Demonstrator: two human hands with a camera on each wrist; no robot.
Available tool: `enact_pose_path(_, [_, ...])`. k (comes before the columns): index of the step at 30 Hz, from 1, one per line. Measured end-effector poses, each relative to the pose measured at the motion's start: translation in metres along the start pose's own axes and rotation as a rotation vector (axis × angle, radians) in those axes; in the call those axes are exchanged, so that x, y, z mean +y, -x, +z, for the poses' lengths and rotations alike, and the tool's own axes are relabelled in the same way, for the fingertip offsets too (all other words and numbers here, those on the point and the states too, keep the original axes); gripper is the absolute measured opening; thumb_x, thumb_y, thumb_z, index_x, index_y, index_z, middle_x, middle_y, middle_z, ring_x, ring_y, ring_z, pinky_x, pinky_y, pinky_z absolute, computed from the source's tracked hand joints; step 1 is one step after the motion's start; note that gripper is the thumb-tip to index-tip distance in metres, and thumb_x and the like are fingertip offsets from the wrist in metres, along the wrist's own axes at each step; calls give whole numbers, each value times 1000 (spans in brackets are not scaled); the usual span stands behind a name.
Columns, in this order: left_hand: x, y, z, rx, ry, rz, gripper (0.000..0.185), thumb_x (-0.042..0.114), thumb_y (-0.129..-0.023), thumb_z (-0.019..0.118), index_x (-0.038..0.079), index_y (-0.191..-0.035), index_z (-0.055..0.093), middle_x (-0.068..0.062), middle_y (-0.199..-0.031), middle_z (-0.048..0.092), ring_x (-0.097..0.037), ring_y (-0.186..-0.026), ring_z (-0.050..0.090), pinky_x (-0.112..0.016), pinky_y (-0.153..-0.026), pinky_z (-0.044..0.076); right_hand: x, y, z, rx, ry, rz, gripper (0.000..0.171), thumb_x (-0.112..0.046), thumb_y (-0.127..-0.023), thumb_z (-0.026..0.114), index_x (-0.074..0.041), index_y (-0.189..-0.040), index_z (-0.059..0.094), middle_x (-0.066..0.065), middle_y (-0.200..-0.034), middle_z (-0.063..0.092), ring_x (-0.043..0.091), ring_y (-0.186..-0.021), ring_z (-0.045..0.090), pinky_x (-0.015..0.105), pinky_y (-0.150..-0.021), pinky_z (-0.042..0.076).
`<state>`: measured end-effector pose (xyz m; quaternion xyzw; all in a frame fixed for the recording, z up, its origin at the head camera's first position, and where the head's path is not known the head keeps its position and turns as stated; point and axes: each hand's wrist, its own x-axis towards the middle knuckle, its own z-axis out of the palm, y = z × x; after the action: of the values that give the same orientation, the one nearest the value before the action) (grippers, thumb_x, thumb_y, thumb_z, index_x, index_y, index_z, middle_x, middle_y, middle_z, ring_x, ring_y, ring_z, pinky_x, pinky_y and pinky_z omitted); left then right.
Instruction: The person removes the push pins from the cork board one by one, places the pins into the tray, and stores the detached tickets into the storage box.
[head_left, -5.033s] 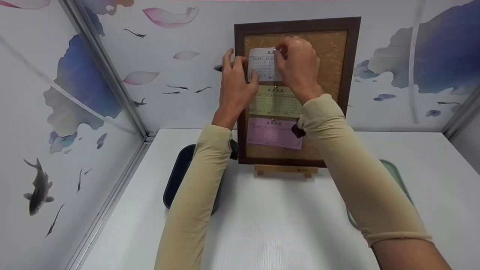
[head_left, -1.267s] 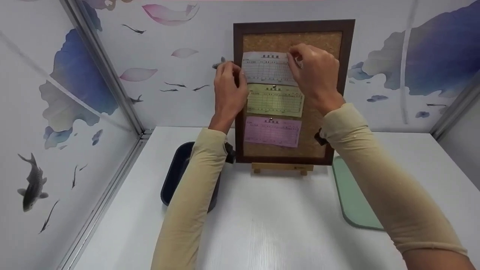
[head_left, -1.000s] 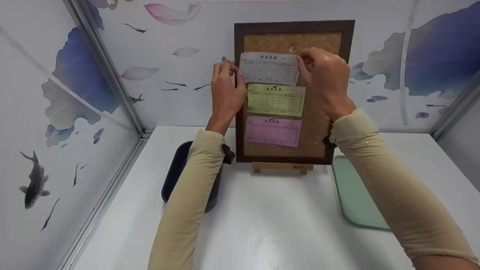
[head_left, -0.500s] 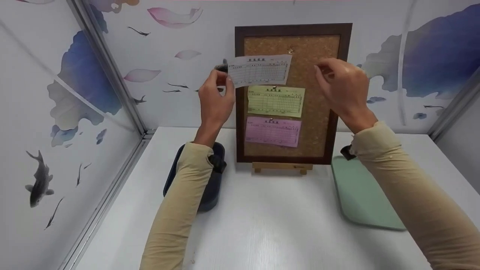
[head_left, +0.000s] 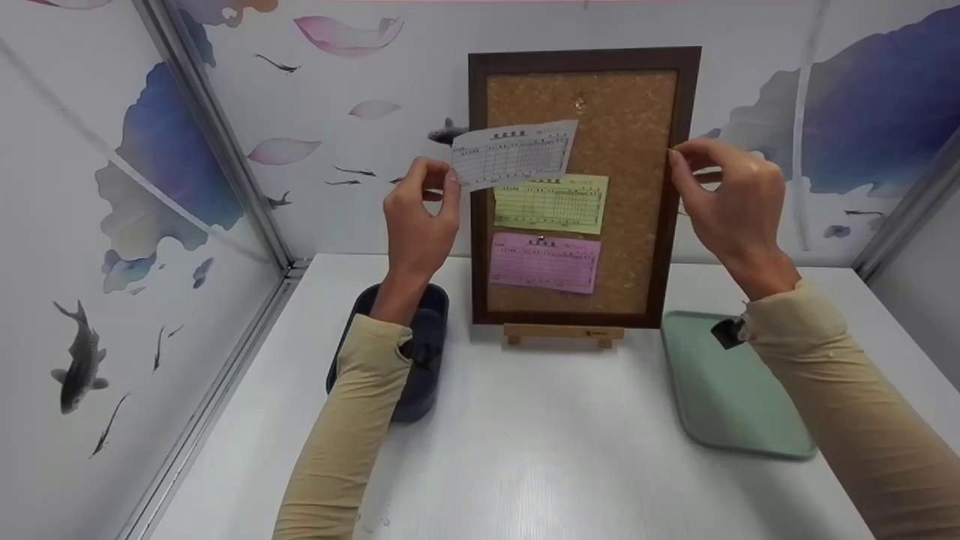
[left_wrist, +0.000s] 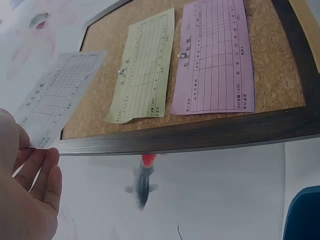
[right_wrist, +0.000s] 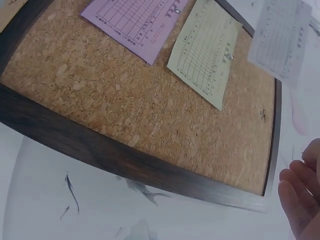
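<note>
My left hand [head_left: 421, 214] pinches the left edge of a white printed form [head_left: 514, 154] between thumb and fingers. The form hangs in front of a framed corkboard [head_left: 637, 247], tilted with its right end higher, and overlaps the top of a yellow-green form [head_left: 551, 206]. Lower on the cork is a pink form [head_left: 546, 262]; a small pin [left_wrist: 183, 56] fixes it, and another pin [left_wrist: 121, 72] fixes the yellow-green one. Beside the board's right frame my right hand [head_left: 739, 199] has loosely curled fingers with nothing visible in them. A small shiny pin [head_left: 580, 103] sits high on the cork.
A small wooden easel [head_left: 562, 331] supports the board on the white table [head_left: 517, 450]. To the left stands a dark blue bin [head_left: 431, 382], partly behind my left forearm. A green tray [head_left: 720, 397] lies to the right, under my right wrist. A patterned wall rises behind.
The white form has come away from the board and shifted left and down with my left hand. My right hand has left its upper right corner and moved to the right.
</note>
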<state>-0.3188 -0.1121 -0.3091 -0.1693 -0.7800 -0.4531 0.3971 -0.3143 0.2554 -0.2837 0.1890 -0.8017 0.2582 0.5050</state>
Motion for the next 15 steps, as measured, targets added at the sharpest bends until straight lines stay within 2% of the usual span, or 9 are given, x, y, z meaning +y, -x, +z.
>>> enact_pose_path(2, [0,6,-3,6,3,-3,17,23,-110,63,9,-114,71,-5,-106,78,-12,-98,72,-29,-90,58,2,6,-4,24,-30,37,25,-28,-105,71,-7,-111,83,10,-100,84,24,-88,81,-2,-81,42])
enact_pose_path(5, [1,13,-6,15,13,-6,17,23,-109,64,9,-114,72,-4,-106,78,-11,-98,72,-29,-91,58,5,15,-9,49,-62,82,23,-27,-103,73,-8,-112,84,8,-100,85,0,-89,75,0,-81,46])
enact_pose_path(8, [2,20,-10,35,28,2,17,23,-109,64,8,-113,72,-4,-106,78,-11,-98,72,-29,-91,59,7,25,-12,50,-74,104,22,-26,-103,74,-9,-111,85,8,-100,84,-22,-90,62,1,-81,46])
enact_pose_path(11, [3,26,-14,53,39,13,17,22,-108,65,8,-112,73,-4,-105,77,-11,-98,72,-30,-91,60,9,35,-14,47,-94,118,20,-23,-102,75,-8,-112,84,10,-101,84,-26,-91,59,2,-81,47])
enact_pose_path(15, [5,35,-17,55,43,20,17,22,-108,66,7,-112,74,-4,-107,77,-11,-100,71,-30,-92,60,8,47,-19,53,-128,150,19,-20,-101,76,-7,-112,84,11,-102,84,-22,-91,62,3,-82,49])
